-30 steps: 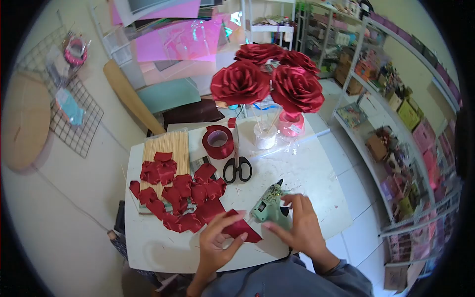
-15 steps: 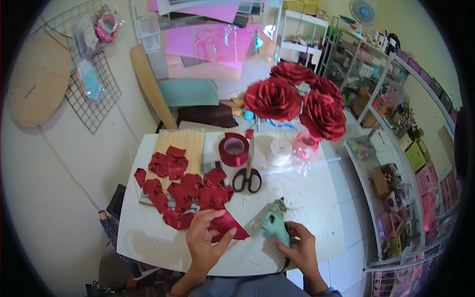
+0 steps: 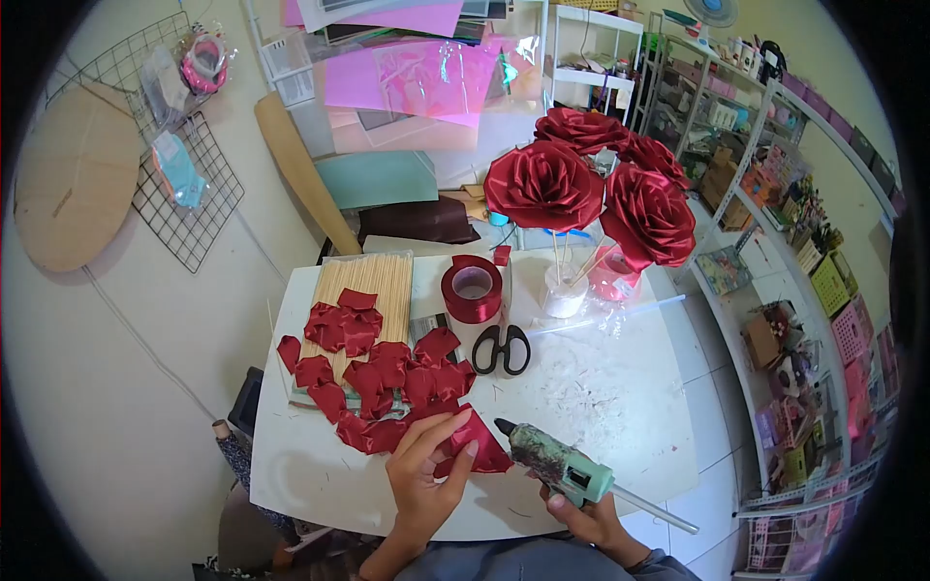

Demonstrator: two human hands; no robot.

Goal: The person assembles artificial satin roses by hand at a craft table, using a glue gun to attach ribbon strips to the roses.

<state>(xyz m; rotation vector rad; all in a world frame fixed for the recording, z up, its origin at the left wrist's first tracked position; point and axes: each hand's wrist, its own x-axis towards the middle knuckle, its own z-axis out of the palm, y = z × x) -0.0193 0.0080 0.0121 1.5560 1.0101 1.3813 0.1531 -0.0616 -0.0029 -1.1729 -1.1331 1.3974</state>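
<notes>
Mint-green glue gun [image 3: 562, 465], dark-blotched front

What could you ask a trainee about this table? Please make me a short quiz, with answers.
1. Which of these is the person's left hand holding?
A) A white plastic cup
B) A piece of shiny red fabric
C) A pale wooden stick

2. True or false: the scissors with black looped handles lie on the white table, their handles nearer the person than the roll of shiny red ribbon is.

3. Fill in the blank: the mint-green glue gun with a dark nozzle is held in the person's ____ hand.

Key: 1. B; 2. true; 3. right
</notes>
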